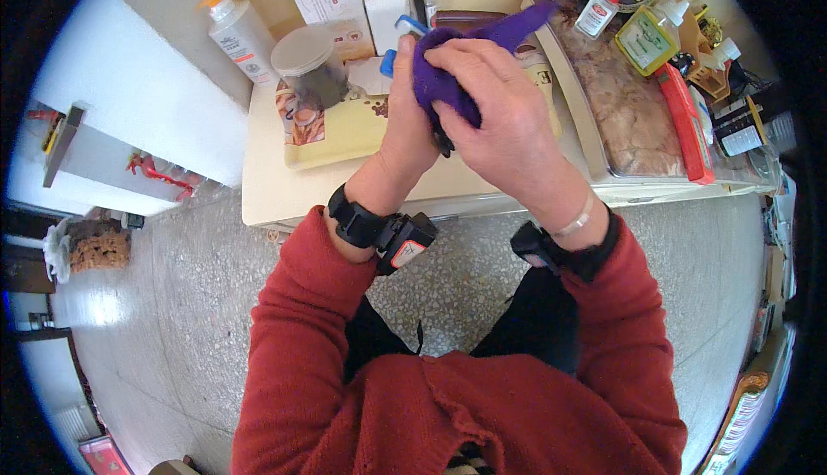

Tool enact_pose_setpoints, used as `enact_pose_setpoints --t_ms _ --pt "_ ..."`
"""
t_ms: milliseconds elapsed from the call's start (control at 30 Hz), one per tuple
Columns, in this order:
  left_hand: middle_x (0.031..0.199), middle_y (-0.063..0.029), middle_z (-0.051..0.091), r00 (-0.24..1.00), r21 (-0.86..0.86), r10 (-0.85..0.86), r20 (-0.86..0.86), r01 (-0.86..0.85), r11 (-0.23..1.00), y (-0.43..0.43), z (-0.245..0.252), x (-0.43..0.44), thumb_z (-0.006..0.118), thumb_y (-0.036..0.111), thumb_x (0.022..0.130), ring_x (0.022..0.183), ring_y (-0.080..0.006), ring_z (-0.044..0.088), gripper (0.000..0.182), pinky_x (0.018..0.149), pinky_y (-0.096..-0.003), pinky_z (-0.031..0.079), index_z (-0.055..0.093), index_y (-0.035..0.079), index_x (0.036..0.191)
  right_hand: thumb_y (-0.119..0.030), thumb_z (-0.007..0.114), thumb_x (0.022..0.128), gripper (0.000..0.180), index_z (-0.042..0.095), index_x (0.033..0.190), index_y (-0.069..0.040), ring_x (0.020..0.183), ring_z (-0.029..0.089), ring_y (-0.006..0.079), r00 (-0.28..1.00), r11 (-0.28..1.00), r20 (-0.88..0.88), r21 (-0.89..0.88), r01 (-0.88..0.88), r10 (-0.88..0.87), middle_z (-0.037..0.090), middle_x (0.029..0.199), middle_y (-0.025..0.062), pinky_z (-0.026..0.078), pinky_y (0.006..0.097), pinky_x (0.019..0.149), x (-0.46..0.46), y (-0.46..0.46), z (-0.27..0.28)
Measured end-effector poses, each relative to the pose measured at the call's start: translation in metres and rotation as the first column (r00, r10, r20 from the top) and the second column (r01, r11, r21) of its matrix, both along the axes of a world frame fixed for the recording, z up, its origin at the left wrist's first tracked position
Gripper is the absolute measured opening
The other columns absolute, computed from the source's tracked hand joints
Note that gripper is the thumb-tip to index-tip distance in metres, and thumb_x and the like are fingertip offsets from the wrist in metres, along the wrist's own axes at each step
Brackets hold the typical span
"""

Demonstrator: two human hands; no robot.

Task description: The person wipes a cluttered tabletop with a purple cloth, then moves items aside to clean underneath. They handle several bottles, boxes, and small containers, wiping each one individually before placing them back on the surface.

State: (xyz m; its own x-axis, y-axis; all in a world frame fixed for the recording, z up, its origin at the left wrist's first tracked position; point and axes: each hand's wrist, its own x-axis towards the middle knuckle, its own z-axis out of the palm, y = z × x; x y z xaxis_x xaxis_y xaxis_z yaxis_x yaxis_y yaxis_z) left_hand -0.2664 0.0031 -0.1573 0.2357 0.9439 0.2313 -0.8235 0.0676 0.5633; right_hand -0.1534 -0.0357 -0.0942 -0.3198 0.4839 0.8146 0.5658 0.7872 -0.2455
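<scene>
Both hands are together above the table, around a bunched purple cloth [446,81]. My left hand [410,116] supports it from the left with the thumb pointing up. Over its other side curl the fingers of my right hand [501,97], pressing into the folds. A loose end of the cloth sticks out to the upper right. Below the folds, between the palms, a small dark part [444,142] shows; what it belongs to is hidden. Blue plastic parts [389,63] appear just beyond my left thumb, and I cannot tell whether they are held.
On the white table [271,191] lies a yellow patterned tray [333,152] with a lidded jar [310,65]. A pump bottle [386,6], a white box [329,3] and an orange-capped bottle [239,39] stand behind. Bottles and a red box [686,123] occupy the brown marbled surface [636,113] at right.
</scene>
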Motion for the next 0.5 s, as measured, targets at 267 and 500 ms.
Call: enact_pose_setpoints --t_ms 267,500 --pt "0.068 0.0037 0.049 0.901 -0.040 0.156 -0.404 -0.188 0.981 0.013 -0.005 -0.024 0.043 0.065 0.089 0.050 -0.0060 0.023 0.057 0.046 -0.0242 0.020 0.058 0.011 0.091 -0.001 0.064 0.070 0.025 0.063 0.095 -0.003 0.084 0.062 0.0321 0.891 0.904 0.395 -0.256 0.342 -0.225 0.061 0.093 0.0121 0.051 0.0378 0.071 0.049 -0.003 -0.029" --pt "0.072 0.0043 0.054 0.896 -0.152 0.003 -0.445 -0.079 0.985 0.008 -0.005 -0.010 0.042 0.069 0.087 0.053 -0.0060 0.034 0.061 0.049 -0.0235 0.024 0.061 0.012 0.098 0.000 0.066 0.072 0.030 0.063 0.102 -0.002 0.090 0.064 0.0271 0.987 0.973 -0.068 -0.190 0.129 -0.144 0.063 0.099 0.0134 0.051 0.0333 0.081 0.042 -0.010 -0.001"
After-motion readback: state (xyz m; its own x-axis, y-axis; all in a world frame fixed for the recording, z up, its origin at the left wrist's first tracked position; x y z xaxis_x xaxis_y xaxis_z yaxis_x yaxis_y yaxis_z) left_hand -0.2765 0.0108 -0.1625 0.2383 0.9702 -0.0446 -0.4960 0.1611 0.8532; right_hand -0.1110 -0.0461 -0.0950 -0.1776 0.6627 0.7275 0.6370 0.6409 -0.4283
